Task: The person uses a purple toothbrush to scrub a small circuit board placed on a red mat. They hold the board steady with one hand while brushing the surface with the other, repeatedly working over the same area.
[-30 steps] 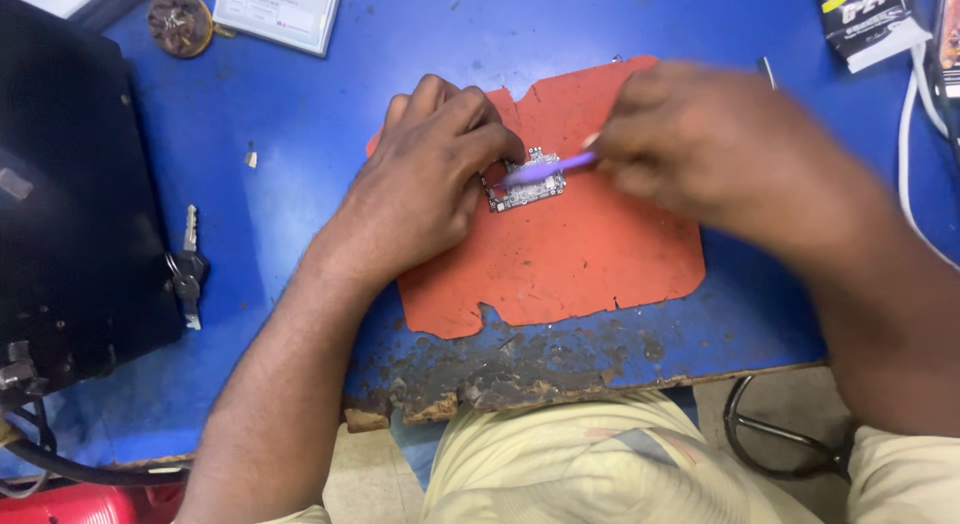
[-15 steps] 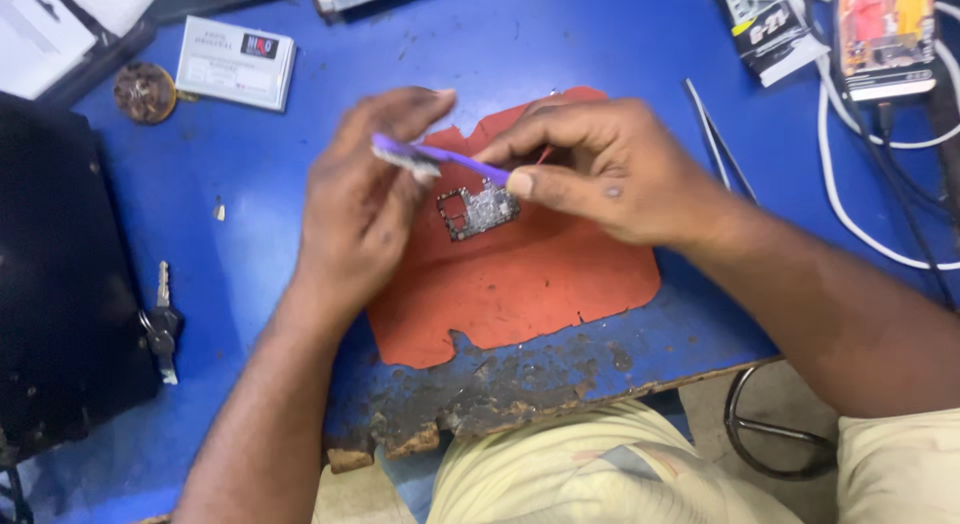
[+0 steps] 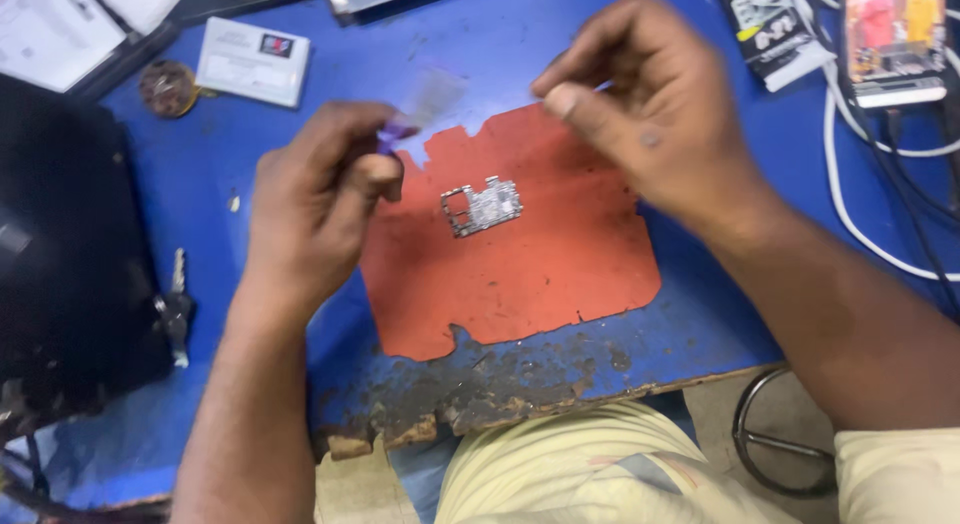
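The left hand (image 3: pixel 315 199) pinches a blurred purple brush (image 3: pixel 412 114) between thumb and fingers. The right hand (image 3: pixel 645 104) presses its fingertips together; the circuit board (image 3: pixel 482 207) lies below both.

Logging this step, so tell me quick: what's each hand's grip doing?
Left hand: closed on the purple brush.
Right hand: fingers pinched, contents cannot be told.

Both hands flank the circuit board (image 3: pixel 482 206); orange mat (image 3: pixel 540 274) around it lies open.
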